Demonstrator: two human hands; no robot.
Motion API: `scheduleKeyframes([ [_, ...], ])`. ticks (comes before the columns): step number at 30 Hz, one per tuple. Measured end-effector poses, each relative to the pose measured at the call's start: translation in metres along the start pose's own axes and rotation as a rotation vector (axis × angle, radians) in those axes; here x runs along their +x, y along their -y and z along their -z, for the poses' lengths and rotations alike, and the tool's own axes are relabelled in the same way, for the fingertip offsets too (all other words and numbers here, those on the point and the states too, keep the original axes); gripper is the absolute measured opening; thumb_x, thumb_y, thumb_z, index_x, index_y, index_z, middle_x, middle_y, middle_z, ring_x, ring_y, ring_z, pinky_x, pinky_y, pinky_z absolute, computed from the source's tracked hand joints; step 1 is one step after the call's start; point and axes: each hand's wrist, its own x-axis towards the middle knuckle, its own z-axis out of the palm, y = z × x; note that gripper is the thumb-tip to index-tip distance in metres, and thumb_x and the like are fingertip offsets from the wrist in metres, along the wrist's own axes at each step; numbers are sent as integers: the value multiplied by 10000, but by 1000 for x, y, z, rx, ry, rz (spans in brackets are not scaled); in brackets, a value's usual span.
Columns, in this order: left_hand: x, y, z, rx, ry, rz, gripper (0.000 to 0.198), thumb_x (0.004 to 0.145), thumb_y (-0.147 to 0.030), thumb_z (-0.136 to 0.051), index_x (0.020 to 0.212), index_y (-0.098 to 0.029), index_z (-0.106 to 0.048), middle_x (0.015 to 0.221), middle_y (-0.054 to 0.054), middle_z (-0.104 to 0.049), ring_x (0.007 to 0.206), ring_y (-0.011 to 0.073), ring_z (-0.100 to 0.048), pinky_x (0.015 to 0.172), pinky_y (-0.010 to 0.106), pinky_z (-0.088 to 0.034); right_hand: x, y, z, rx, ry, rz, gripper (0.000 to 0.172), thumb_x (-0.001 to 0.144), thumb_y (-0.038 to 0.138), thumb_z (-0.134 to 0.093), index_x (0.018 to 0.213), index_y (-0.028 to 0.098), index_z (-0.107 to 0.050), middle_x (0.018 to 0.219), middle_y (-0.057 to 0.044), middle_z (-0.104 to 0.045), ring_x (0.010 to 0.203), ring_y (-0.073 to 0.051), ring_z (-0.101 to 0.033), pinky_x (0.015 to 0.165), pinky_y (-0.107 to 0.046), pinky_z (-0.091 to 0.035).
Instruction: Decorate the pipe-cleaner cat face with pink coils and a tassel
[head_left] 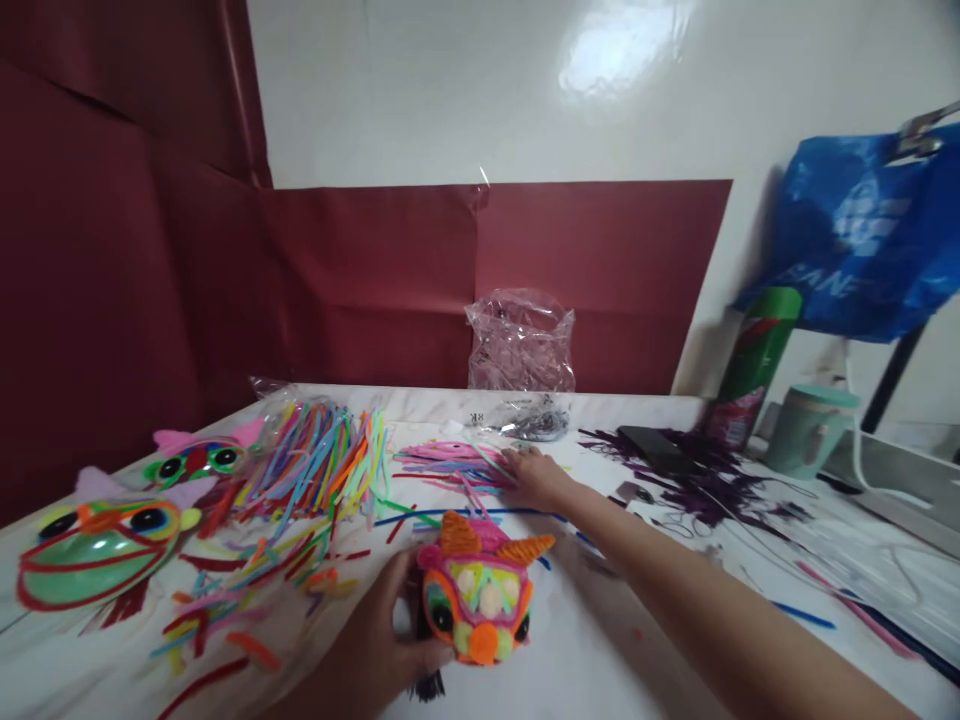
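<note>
My left hand (386, 630) grips a small pipe-cleaner animal head (480, 585) with orange horns, pink rims and pompom features, held just above the white table (600, 660). My right hand (536, 478) reaches forward across the table with its fingers lying on a bundle of pink pipe cleaners (450, 465). A blue pipe cleaner (465, 515) lies between the two hands.
A heap of multicoloured pipe cleaners (315, 465) lies at the left, beside two green masks with big eyes (97, 550) (196, 458). A clear plastic bag (521, 345) stands at the back. Purple strands (690, 475), a green can (754, 365), a teal cup (810, 428) and a blue bag (862, 235) are at the right.
</note>
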Motion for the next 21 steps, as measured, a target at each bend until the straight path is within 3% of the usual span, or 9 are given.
scheduleKeyframes([
  [4,0,0,0,19,16,-10,586,544,-100,-671,1100,-215,-528,1051,64,-620,1019,263,-547,828,327,-469,18,-6,-9,-4,11,1,268,881,285,-516,1117,162,-538,1140,-75,-561,947,-192,-582,799,-397,-491],
  [12,-1,0,-2,-22,28,67,587,540,-105,-631,1110,-208,-541,992,50,-636,948,251,-559,796,322,-486,40,-38,30,98,-24,-53,260,878,301,-517,1090,156,-556,1098,-55,-583,908,-195,-595,763,-376,-506],
  [19,0,-4,0,93,24,90,544,503,-97,-643,1025,-232,-570,920,3,-642,840,213,-576,768,284,-476,45,-43,35,169,-91,-38,242,868,213,-439,779,108,-638,661,-7,-631,641,-137,-586,586,-239,-439],
  [21,0,-6,-1,89,35,95,530,515,-106,-643,1027,-226,-572,935,9,-644,873,224,-574,779,292,-472,45,-42,31,178,-92,-19,242,839,215,-443,784,108,-653,654,-23,-646,633,-148,-586,572,-236,-419],
])
